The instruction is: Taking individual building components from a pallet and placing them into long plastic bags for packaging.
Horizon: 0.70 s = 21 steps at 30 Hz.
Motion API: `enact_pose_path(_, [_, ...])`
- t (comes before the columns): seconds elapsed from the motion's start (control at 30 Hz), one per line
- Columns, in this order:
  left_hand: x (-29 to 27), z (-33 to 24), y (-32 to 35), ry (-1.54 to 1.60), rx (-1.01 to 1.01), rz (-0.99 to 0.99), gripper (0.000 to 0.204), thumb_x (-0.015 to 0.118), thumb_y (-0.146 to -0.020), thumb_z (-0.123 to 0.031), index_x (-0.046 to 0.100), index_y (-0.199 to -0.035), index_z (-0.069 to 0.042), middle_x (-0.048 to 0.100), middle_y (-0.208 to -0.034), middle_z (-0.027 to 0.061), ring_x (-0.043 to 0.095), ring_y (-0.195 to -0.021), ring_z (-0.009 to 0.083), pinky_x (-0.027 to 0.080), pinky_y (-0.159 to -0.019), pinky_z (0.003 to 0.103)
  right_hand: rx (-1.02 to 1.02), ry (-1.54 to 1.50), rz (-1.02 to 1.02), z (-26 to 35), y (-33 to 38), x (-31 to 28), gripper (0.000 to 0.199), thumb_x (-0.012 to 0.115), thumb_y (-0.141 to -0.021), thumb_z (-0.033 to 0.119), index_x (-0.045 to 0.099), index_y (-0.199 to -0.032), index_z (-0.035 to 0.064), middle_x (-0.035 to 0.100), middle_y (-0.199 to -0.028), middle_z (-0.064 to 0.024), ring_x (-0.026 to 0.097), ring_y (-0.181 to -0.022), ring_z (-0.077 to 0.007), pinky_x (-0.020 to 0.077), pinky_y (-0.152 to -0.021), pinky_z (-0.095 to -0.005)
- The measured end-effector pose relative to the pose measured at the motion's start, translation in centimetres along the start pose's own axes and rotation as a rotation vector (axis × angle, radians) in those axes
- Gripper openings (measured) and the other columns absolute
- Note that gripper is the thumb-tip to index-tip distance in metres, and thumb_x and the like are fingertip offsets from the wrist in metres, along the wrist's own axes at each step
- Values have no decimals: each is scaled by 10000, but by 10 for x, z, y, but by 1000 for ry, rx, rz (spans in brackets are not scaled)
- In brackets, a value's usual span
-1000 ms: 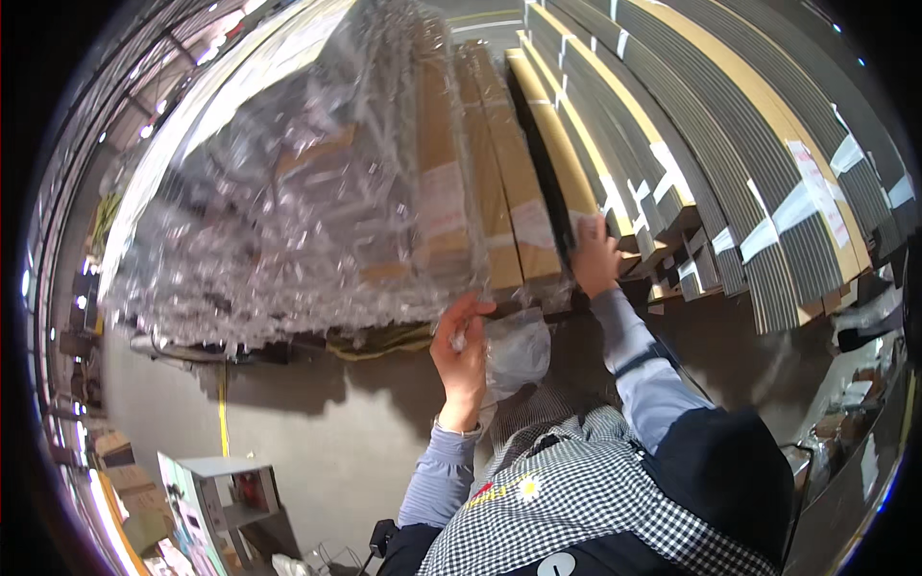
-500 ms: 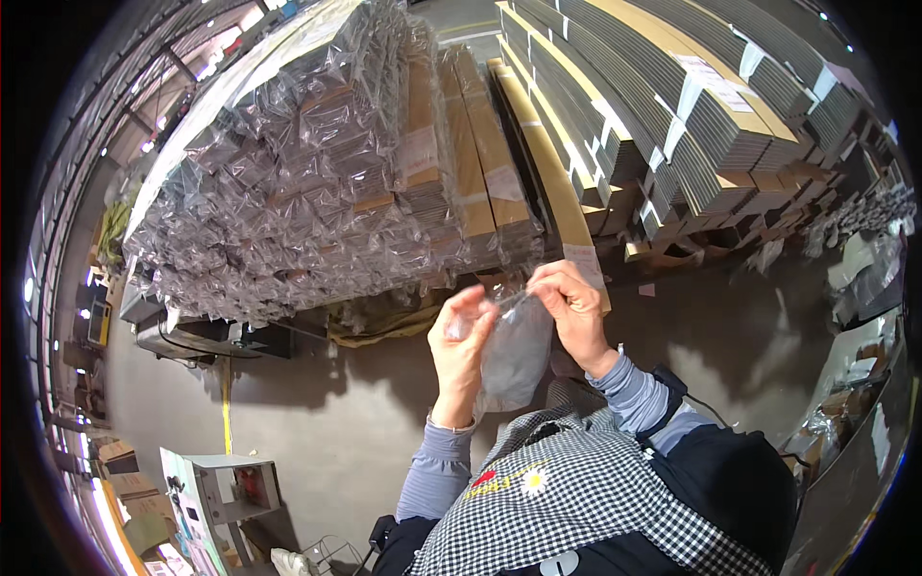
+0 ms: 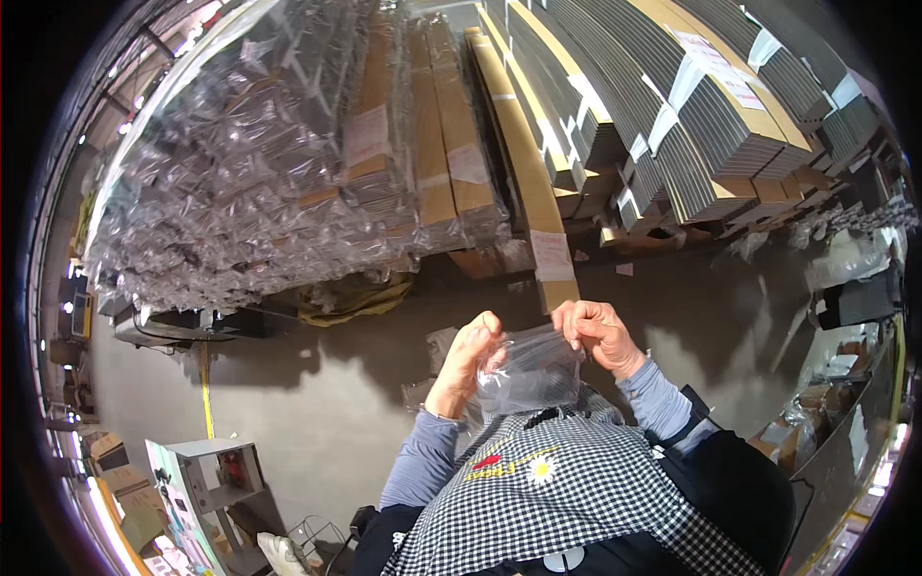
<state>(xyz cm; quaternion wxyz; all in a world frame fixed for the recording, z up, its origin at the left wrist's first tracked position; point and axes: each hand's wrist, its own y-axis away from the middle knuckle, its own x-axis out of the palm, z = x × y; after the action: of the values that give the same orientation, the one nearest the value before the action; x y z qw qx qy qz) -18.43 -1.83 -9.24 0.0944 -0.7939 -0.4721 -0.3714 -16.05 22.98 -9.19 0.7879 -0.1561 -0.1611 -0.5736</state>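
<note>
**Clear Plastic Bag Held at Its Upper Edge, Both Hands**

The left hand [image 3: 473, 348] was closed in a pinch on the left upper edge of a small clear plastic bag [image 3: 526, 376]. The right hand [image 3: 597, 331] was closed in the same way on the right upper edge. The bag hung between the two hands, in front of the chest and just above a black-and-white checked apron [image 3: 567, 490]. Whether the bag held anything could not be told; the film was crumpled and reflective.

Surroundings: beyond the hands, over a grey concrete floor [image 3: 317, 384], lay long bundles wrapped in clear film [image 3: 240, 192]. Beside them were long brown cardboard cartons [image 3: 523, 163] and stacks of grey ribbed profiles [image 3: 691, 125]. A small grey shelf unit [image 3: 216, 470] stood at lower left.

Possible faults, as a judgement:

- Tearing. The film looked thin; a sharp outward pull by both hands could split the edge.
- Slipping. Smooth film gripped only at the fingertips could slide out, and the bag would drop to the floor.
- Sticking. The two layers could cling together, so that the pinch took both layers and the mouth stayed shut.
</note>
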Motion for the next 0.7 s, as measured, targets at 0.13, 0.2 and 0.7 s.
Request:
enact_pose_path(0.13, [-29,33,-53,-1343,-26,168,172,649,-866,-194,652,-982,-66,667,-831,70,655,-767,213,505,-681,337,346,1063,217,-23,11,-76,133,641,-842,198,697,-840,77,672,-893,-76,602,-856,-254,485,-785,-363])
enact_pose_path(0.2, [-32,52,-78,-1576,36,232,153,650,-854,-168,662,-962,-60,680,-869,95,674,-815,261,512,-713,363,101,1328,209,-36,12,-101,143,610,-846,179,689,-914,81,670,-981,-80,613,-859,-299,497,-775,-407])
enact_pose_path(0.7, [-41,52,-187,-1360,381,-34,130,636,-853,-138,638,-949,-49,642,-896,162,619,-811,334,481,-730,381,-217,905,-738,-78,-81,-120,80,506,-946,93,537,-988,32,634,-968,-178,620,-910,-386,493,-763,-437])
